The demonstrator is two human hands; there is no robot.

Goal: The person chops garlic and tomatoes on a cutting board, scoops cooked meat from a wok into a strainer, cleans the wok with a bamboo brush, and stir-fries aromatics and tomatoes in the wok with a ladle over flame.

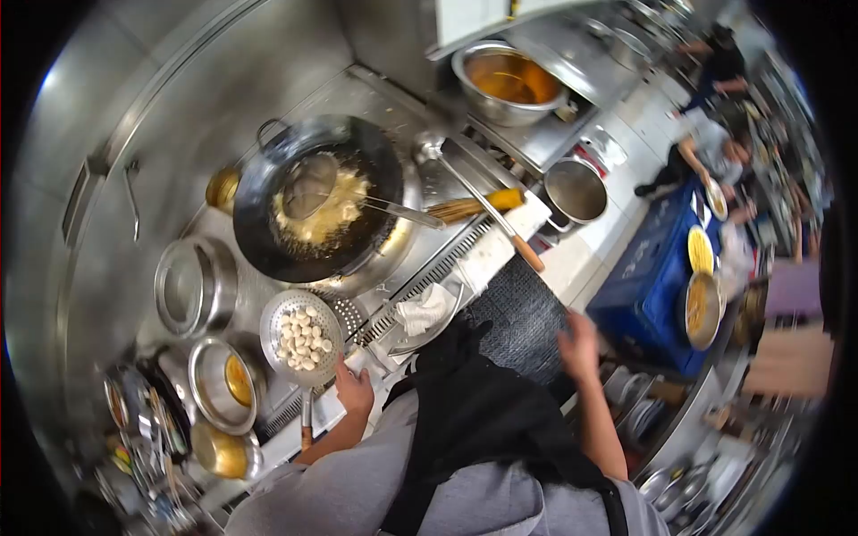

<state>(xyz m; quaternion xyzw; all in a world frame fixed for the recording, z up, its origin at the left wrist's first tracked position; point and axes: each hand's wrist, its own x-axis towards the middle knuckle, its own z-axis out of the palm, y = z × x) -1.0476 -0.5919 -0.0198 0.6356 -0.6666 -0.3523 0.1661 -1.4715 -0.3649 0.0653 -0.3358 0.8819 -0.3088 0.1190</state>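
My left hand (354, 391) is beside a perforated skimmer (275, 314) heaped with white, round pieces (304, 339). Its index finger points toward the skimmer's rim; the hand looks open and is off the handle (307, 413). Out to the side, my right hand (580, 347) hangs over the floor, slightly blurred, fingers apart and holding nothing. In the black wok (255, 228) on the stove, pale yellow food (344, 204) bubbles in oil. A mesh strainer (310, 183) rests in the wok, its handle lying over the rim.
A ladle (478, 198) and a bamboo brush (460, 208) lie right of the wok. A white cloth (425, 309) is at the counter edge. Metal bowls (206, 380) stand at left, a pot (576, 190) at right. Beyond a blue bin (639, 277), a person (715, 152) holds a plate.
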